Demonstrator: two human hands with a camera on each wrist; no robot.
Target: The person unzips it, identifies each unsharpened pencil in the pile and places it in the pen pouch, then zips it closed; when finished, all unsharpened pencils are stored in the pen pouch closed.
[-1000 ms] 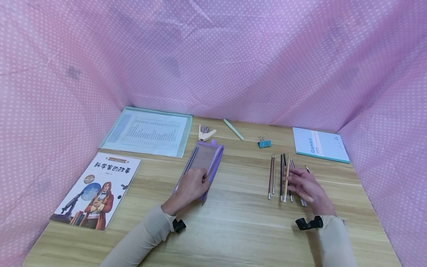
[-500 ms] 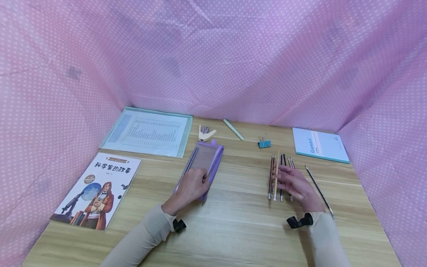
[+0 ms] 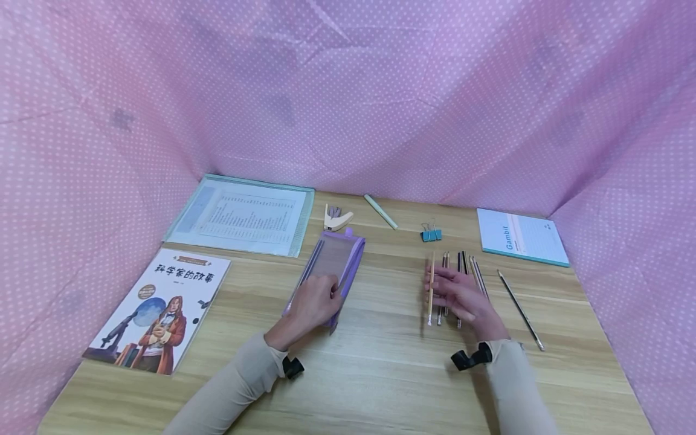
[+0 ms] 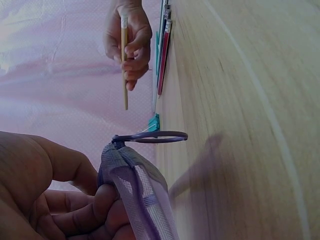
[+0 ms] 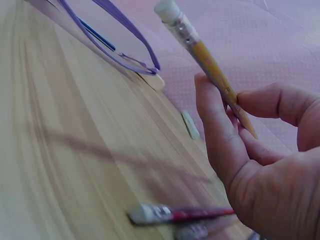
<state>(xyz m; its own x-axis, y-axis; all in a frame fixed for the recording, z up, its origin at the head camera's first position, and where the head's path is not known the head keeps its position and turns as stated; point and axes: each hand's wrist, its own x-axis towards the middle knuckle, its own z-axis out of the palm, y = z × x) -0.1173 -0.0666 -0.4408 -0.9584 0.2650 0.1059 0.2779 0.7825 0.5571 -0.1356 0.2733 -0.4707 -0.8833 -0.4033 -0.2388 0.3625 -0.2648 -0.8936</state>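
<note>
My left hand (image 3: 312, 302) grips the near end of a purple mesh pencil case (image 3: 344, 246), which lies on the table with dark pencils inside. Seen from the left wrist, the fingers pinch the case's greyish end, and its purple rim stands out as a loop. Between the thumb and fingers of my right hand (image 3: 464, 302) is a yellow pencil (image 5: 210, 62), its white eraser toward me. That pencil is held above the table, just left of a row of loose pencils (image 3: 459, 314). A red pencil (image 5: 195, 214) lies below the hand in the right wrist view.
One dark pencil (image 3: 521, 311) lies apart at the right. Along the back are a stapler (image 3: 339, 221), a pale green pen-like stick (image 3: 380, 211), a teal binder clip (image 3: 431, 232) and a notebook (image 3: 524, 237). A document folder (image 3: 244, 214) and a book (image 3: 163, 308) lie left.
My right hand has carried the yellow pencil leftward across the row of pencils to its left side, uncovering the lone dark pencil. My left hand has stayed on the pencil case.
</note>
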